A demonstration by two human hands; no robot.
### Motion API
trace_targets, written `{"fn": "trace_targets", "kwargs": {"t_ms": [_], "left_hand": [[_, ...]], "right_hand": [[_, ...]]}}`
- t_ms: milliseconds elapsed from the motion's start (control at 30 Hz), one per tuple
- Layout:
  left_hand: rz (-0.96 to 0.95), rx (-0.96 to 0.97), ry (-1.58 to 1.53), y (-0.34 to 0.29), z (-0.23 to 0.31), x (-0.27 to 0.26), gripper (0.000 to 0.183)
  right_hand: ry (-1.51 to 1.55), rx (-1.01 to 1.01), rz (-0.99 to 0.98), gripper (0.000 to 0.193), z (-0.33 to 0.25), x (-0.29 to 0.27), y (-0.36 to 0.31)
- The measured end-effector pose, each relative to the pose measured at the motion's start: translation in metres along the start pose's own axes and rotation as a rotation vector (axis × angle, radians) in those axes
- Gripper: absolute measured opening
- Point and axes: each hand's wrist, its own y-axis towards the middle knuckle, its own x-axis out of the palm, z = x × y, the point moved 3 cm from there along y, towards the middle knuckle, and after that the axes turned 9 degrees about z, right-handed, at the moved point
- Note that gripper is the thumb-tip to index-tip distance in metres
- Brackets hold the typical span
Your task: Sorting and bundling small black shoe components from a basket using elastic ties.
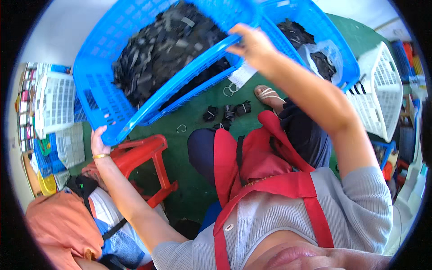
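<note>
A large blue plastic basket [180,76] with slotted walls is tilted toward me. Small flat black strips [166,47] are heaped inside, a few of them greyish. My left hand [99,140] is closed round the near left corner of its rim. At the right end of the near rim, my right hand [255,47] has its fingers wrapped over the edge; motion blurs it slightly. Whether the basket's far side rests on anything cannot be seen. Several bundles of black strips [228,112] lie on the green floor below the rim.
Right of the basket stands another blue basket [350,74] with black pieces and a clear plastic bag [335,54]. A white slotted crate [378,94] leans beside it. A red stool [155,155] is near my left forearm; a person in orange [58,220] is at lower left.
</note>
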Motion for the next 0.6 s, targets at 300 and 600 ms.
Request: {"fn": "trace_targets", "kwargs": {"t_ms": [300, 600], "left_hand": [[0.255, -0.275, 0.234, 0.068, -0.156, -0.068, 0.05], [-0.11, 1.041, 1.314, -0.045, -0.089, 0.349, 0.078]], "right_hand": [[-1.046, 0.215, -0.41, 0.037, 0.101, -0.075, 0.023], [-1.733, -0.266, 0.272, 0.042, 0.011, -0.282, 0.133]]}}
